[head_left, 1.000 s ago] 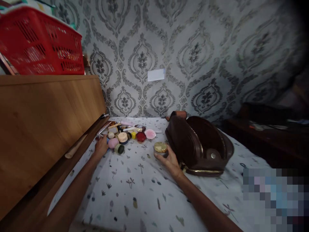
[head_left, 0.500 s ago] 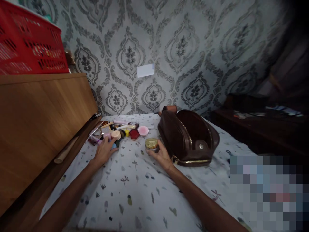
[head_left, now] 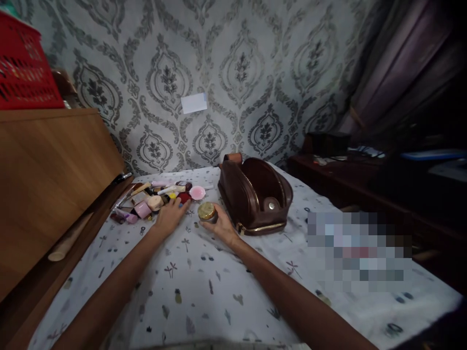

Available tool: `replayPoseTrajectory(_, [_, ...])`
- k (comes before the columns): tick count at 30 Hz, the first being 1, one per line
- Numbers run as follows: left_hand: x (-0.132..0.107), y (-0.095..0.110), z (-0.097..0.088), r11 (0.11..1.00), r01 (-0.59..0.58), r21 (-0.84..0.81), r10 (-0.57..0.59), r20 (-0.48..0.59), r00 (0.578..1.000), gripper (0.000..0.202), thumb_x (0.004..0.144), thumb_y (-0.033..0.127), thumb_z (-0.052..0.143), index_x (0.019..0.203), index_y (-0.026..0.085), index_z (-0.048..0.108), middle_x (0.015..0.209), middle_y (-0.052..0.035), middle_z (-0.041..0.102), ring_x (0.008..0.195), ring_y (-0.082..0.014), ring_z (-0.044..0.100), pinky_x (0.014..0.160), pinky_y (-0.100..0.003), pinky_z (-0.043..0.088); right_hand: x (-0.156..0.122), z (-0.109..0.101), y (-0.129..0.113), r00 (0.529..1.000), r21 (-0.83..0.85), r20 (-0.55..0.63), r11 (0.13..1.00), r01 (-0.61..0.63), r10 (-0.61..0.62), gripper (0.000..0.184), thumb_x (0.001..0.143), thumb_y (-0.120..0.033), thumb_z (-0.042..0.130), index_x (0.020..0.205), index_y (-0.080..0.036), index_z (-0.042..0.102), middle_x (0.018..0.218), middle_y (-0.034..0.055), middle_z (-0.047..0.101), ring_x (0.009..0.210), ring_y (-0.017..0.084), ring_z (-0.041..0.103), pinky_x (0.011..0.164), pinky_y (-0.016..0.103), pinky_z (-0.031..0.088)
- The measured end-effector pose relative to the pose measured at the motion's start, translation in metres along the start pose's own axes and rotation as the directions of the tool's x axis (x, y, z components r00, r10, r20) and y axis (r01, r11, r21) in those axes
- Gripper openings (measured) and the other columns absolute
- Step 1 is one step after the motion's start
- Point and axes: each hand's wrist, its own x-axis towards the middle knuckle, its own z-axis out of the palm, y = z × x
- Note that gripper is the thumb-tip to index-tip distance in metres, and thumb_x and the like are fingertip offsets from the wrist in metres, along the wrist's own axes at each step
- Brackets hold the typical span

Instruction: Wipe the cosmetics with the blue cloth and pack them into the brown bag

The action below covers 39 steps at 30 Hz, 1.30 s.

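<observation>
My right hand (head_left: 223,226) is closed round a small round jar with a gold lid (head_left: 206,211), resting on the patterned white sheet (head_left: 204,287) just left of an open brown leather pouch (head_left: 255,194). My left hand (head_left: 170,218) lies on the sheet with fingers stretched toward a heap of small cosmetics (head_left: 153,199): pink, cream, red and yellow pots, tubes and pencils. Its fingertips touch the near edge of the heap by a red pot (head_left: 184,197) and a pink dish (head_left: 197,192).
A wooden cabinet (head_left: 47,175) stands along the left with a red plastic basket (head_left: 22,68) on top. Patterned wallpaper (head_left: 233,73) closes the back. A dark low table (head_left: 365,175) with clutter and a curtain (head_left: 404,73) lie to the right.
My left hand has slid right along the heap, from the pink pot to the red pot. The view has swung right. My right hand stays on the gold-lidded jar.
</observation>
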Motion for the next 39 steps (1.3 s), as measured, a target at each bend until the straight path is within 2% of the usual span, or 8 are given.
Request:
replayPoseTrajectory(10, [0.018,0.006,-0.002,0.976,0.128,-0.176,-0.167,-0.224,0.960,0.035,0.099,0.025,0.036,0.125,0.020,0.059,0.119,-0.0107,0.063,0.107,-0.0235,0.061,0.091,-0.035,0.050,0.000,-0.003,-0.002,0.999,-0.141,-0.015,0.989,-0.042,0.041,0.058,0.057,-0.030,0.080,0.107,-0.022,0.051,0.095,0.0013,0.065,0.092,0.022,0.061,0.086,0.037,0.049])
replayPoseTrajectory(16, [-0.065,-0.008,-0.021,0.987,0.160,-0.035,-0.163,-0.228,0.960,0.034,0.098,0.031,0.039,0.121,0.022,0.063,0.117,-0.0119,0.062,0.113,-0.0285,0.056,0.076,-0.035,0.051,0.001,-0.002,0.001,0.998,-0.121,0.019,0.991,-0.054,0.057,0.058,0.059,-0.035,0.078,0.109,-0.021,0.052,0.100,0.0037,0.066,0.095,0.023,0.062,0.087,0.036,0.048])
replayPoseTrajectory(18, [-0.109,-0.028,-0.031,0.926,0.371,0.071,-0.336,-0.293,0.895,0.035,0.097,0.030,0.039,0.121,0.021,0.063,0.124,-0.0148,0.060,0.114,-0.0324,0.053,0.080,-0.040,0.050,0.002,-0.002,0.005,0.998,-0.123,0.021,0.991,-0.058,0.061,0.059,0.059,-0.037,0.078,0.110,-0.021,0.052,0.101,0.0043,0.067,0.096,0.024,0.062,0.087,0.036,0.048])
replayPoseTrajectory(20, [-0.150,-0.051,-0.039,0.779,0.618,0.101,-0.557,-0.342,0.757,0.037,0.097,0.037,0.038,0.112,0.018,0.067,0.130,-0.0171,0.057,0.114,-0.0361,0.053,0.081,-0.043,0.048,0.003,-0.001,0.007,0.998,-0.129,0.028,0.990,-0.056,0.060,0.060,0.059,-0.039,0.078,0.111,-0.021,0.052,0.101,0.0046,0.067,0.095,0.024,0.062,0.087,0.037,0.048])
replayPoseTrajectory(23, [-0.196,-0.079,-0.042,0.605,0.796,-0.032,-0.790,-0.145,0.595,0.044,0.095,0.050,0.038,0.103,0.019,0.068,0.109,-0.0153,0.069,0.093,-0.0334,0.062,0.068,-0.039,0.046,0.003,-0.001,0.006,0.998,-0.161,0.029,0.986,-0.044,0.049,0.060,0.059,-0.039,0.078,0.110,-0.020,0.053,0.100,0.0053,0.068,0.094,0.024,0.063,0.086,0.037,0.049])
replayPoseTrajectory(27, [-0.218,-0.091,-0.034,0.605,0.780,-0.163,-0.797,-0.117,0.593,0.040,0.092,0.050,0.041,0.094,0.020,0.067,0.093,-0.0101,0.071,0.080,-0.0267,0.064,0.064,-0.032,0.041,0.002,0.001,0.001,0.999,-0.166,0.017,0.985,-0.042,0.045,0.060,0.059,-0.041,0.078,0.109,-0.020,0.053,0.100,0.0061,0.068,0.092,0.025,0.064,0.085,0.038,0.050])
replayPoseTrajectory(34, [-0.137,-0.095,-0.040,0.743,0.510,-0.433,-0.626,-0.181,0.758,0.035,0.085,0.049,0.048,0.075,0.020,0.064,0.060,0.0019,0.058,0.060,-0.0162,0.053,0.058,-0.025,0.035,0.001,0.001,0.003,0.999,-0.149,0.033,0.988,-0.030,0.035,0.055,0.061,-0.037,0.077,0.108,-0.022,0.053,0.099,0.0048,0.068,0.093,0.024,0.064,0.085,0.037,0.050])
replayPoseTrajectory(39, [-0.021,-0.126,-0.046,0.724,0.426,-0.543,-0.657,-0.353,0.666,0.030,0.090,0.043,0.046,0.082,0.019,0.063,0.072,-0.0010,0.061,0.075,-0.0191,0.057,0.069,-0.027,0.041,0.001,0.000,0.000,0.999,-0.122,0.031,0.992,-0.038,0.042,0.055,0.060,-0.036,0.078,0.107,-0.022,0.054,0.097,0.0040,0.068,0.093,0.024,0.063,0.084,0.037,0.050])
